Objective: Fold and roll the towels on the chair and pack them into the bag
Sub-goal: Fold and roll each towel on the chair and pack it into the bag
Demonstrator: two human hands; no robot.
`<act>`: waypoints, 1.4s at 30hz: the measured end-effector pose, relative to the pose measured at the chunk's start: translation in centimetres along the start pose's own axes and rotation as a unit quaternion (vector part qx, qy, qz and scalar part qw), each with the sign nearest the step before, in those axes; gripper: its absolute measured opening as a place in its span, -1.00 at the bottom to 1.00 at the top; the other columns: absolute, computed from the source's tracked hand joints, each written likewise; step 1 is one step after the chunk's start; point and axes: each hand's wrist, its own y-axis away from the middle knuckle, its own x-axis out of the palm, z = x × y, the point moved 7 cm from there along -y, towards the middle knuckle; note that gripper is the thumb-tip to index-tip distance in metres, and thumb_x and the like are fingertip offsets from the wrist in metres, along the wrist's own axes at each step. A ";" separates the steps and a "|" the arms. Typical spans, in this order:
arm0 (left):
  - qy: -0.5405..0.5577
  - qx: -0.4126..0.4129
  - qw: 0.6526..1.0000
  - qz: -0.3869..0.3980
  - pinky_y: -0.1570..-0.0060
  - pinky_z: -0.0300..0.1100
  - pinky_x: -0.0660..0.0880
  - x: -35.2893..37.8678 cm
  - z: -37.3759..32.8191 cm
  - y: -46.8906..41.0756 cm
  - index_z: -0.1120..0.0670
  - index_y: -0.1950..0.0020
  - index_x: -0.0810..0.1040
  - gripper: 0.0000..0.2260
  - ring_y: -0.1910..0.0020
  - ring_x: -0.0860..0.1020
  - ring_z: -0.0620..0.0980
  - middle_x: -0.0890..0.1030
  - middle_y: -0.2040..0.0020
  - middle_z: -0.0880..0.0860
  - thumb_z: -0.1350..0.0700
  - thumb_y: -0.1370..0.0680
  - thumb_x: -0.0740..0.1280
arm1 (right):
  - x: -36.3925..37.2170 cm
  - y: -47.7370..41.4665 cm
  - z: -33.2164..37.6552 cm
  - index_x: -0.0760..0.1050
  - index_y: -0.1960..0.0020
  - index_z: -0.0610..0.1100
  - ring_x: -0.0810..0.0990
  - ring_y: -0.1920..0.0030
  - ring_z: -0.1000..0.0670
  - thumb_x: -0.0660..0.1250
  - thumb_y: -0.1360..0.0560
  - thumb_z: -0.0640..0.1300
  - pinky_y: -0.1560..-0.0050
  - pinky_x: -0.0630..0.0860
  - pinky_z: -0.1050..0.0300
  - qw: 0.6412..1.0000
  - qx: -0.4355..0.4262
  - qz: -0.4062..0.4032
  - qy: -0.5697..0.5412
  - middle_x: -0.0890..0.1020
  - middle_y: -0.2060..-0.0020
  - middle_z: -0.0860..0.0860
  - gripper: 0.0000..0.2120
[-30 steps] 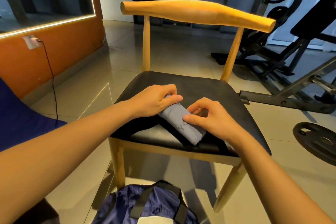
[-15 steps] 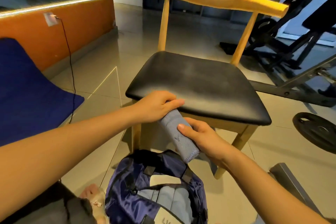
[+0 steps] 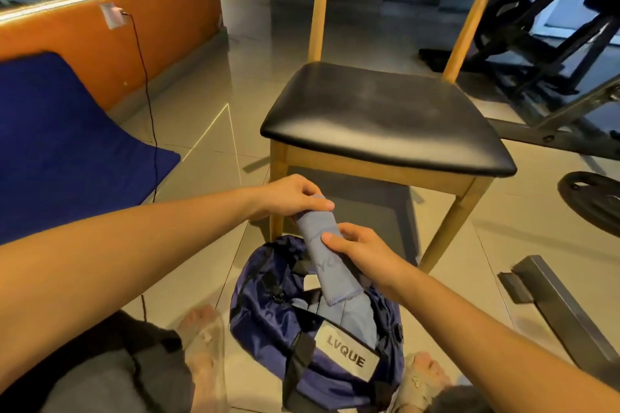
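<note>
Towel roll is up in the air in the head view. It is tilted, and its low end is right over the mouth of the blue bag on the floor. The chair stands just behind the bag.

What could go wrong? The roll is soft and is only held tight by the two hands. If one hand lets go too soon, I think it could pop open and need rolling again. The bag is floppy and no hand holds its mouth wide. The low end could catch on the rim or on a black strap and bunch up. More grey-blue cloth already lies inside, so there may not be much room. A hard push could squash the roll out of shape.

Now the hands. The left hand holds the top end, with its fingers curled round it. The right hand grips the middle from the side, with its thumb lying across the roll. Both arms reach forward and down, and the hands are close together over the bag.
</note>
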 end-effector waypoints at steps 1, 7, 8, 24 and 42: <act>-0.005 -0.006 1.000 0.008 0.14 -0.20 0.55 0.5 0.5 -0.4 0.07 -0.01 0.68 -0.70 0.07 0.61 -0.02 0.65 0.03 0.08 -0.16 -0.56 0.42 | 0.2 -0.2 -0.8 0.59 -0.23 -0.06 0.71 -0.03 -0.05 0.38 -0.61 0.02 -0.05 0.65 -0.01 1.000 -0.005 -0.005 -0.011 0.71 -0.07 -0.04 -0.75; 0.060 -0.070 0.996 0.009 0.27 -0.22 0.50 5.3 6.7 -3.8 0.17 -0.06 0.61 -0.65 0.21 0.57 -0.01 0.62 0.10 0.08 -0.13 -0.63 0.33 | -1.7 -2.4 -7.4 0.61 -0.24 -0.06 0.68 -0.04 -0.11 0.36 -0.62 -0.12 -0.03 0.61 -0.06 0.995 0.024 -0.076 0.054 0.71 -0.07 -0.04 -0.79; 0.061 -0.080 0.995 0.003 0.28 -0.19 0.48 6.1 8.3 -4.2 0.19 0.00 0.58 -0.67 0.24 0.55 0.02 0.60 0.15 0.11 -0.09 -0.66 0.29 | -2.2 -2.7 -9.0 0.61 -0.21 -0.07 0.66 -0.04 -0.12 0.36 -0.62 -0.14 -0.05 0.59 -0.10 0.992 0.040 -0.095 0.070 0.70 -0.07 -0.04 -0.81; -0.377 0.113 0.917 0.068 0.14 -0.11 0.25 15.1 18.1 -7.9 -0.07 0.04 0.46 -0.68 0.13 0.47 0.00 0.51 0.10 -0.08 -0.19 -0.43 0.50 | -0.1 -1.0 -20.1 0.64 -0.07 -0.10 0.61 -0.03 -0.06 0.35 -0.61 -0.20 0.02 0.49 0.11 0.961 0.203 -0.190 -0.006 0.69 -0.05 -0.06 -0.90; -0.269 0.079 0.955 0.097 0.24 -0.22 0.41 13.7 18.5 -10.8 0.00 0.16 0.69 -0.89 0.22 0.60 -0.10 0.67 0.21 -0.09 -0.01 -0.49 0.50 | 1.0 0.4 -21.0 0.40 -0.50 -0.22 0.40 -0.48 -0.09 0.38 -0.61 -0.11 -0.50 0.31 -0.04 0.934 0.238 -0.257 -0.071 0.44 -0.48 -0.06 -0.50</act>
